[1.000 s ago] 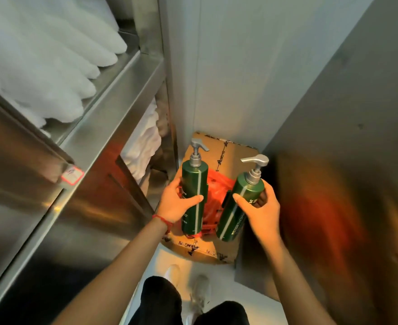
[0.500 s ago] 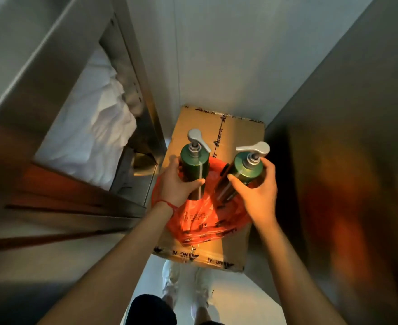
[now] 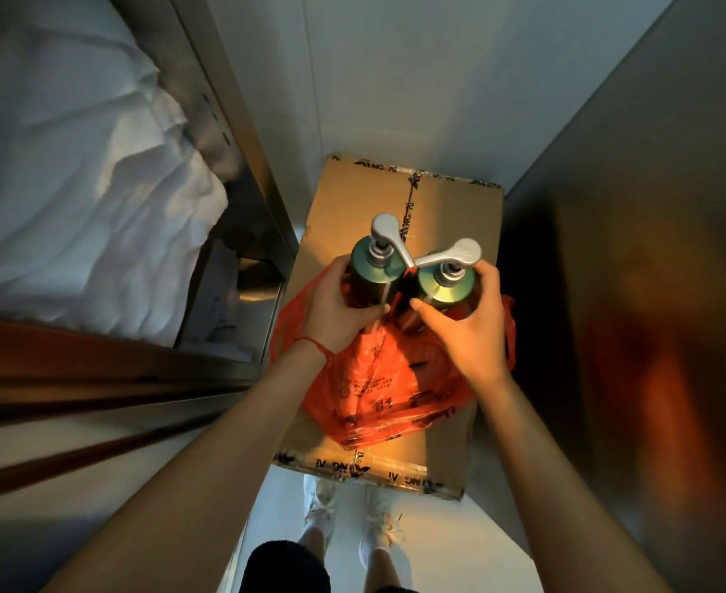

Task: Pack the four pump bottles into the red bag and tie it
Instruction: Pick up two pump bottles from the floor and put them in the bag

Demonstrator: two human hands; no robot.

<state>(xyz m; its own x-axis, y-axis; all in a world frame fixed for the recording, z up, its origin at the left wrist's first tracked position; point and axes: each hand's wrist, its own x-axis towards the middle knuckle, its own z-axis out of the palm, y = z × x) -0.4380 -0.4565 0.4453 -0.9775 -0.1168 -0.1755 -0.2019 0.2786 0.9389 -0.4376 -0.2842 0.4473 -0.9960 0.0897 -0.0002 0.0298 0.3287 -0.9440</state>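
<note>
Seen from straight above, two green pump bottles with silver pump heads stand upright side by side. My left hand [image 3: 339, 308] grips the left bottle [image 3: 376, 271] and my right hand [image 3: 466, 323] grips the right bottle [image 3: 444, 284]. Their pump spouts cross between them. The bottles' lower parts sit over the crumpled red plastic bag [image 3: 378, 391], which lies on a taped cardboard box [image 3: 447, 199]. Whether the bottles' bases are inside the bag is hidden by my hands. No other pump bottles are in view.
A steel shelf unit [image 3: 241, 173] holding white folded linen [image 3: 74, 186] stands close on the left. A pale wall is behind the box and a dark metal panel [image 3: 631, 250] closes the right side. My white shoes [image 3: 352, 520] stand on the floor below the box.
My view has tipped from level to straight down. Both hands have brought the two bottles closer together over the red bag, and the pump spouts now cross.
</note>
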